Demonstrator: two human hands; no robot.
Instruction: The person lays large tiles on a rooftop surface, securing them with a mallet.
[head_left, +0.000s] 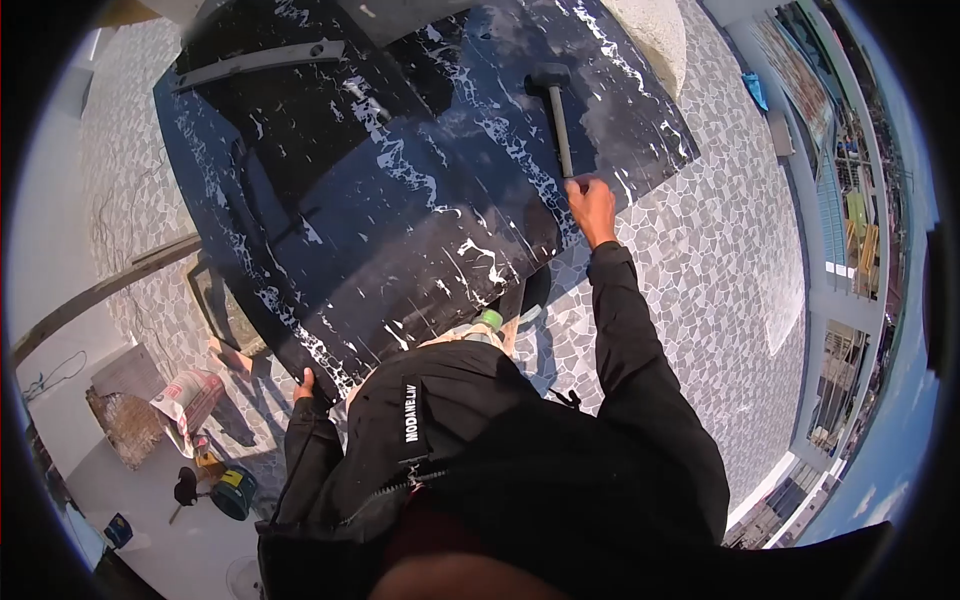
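Basically, mallet (560,125): dark, blocky head, straight pale handle, lying over the far right part of a big black slab (350,270), head away from the wearer, handle end toward them. Slab is glossy, dark, crossed by jagged white veins, with sky and shadow reflections on it. Right hand (594,210) reaches forward with the arm fairly straight, dark sleeve to the wrist, fingers closed narrow on the handle end near the slab's right edge. Left hand (304,384) is low at the near left corner of the slab, arm bent close to the body, fingers at the edge; mostly hidden, can't tell how wide or whether it grips. A long flat bar (260,65) lies across the slab's far left. Green-capped bottle (490,320) sits just beside the near edge, by the wearer's body. Floor (700,230) is grey, irregular stone-pattern paving, sunlit. Long wooden beam (110,285) at left, then a printed sack (188,402) and a dark bucket (233,492) lower left, near a pale wall (130,540). Far right, beyond a low parapet (815,300): rooftops, blue sky.
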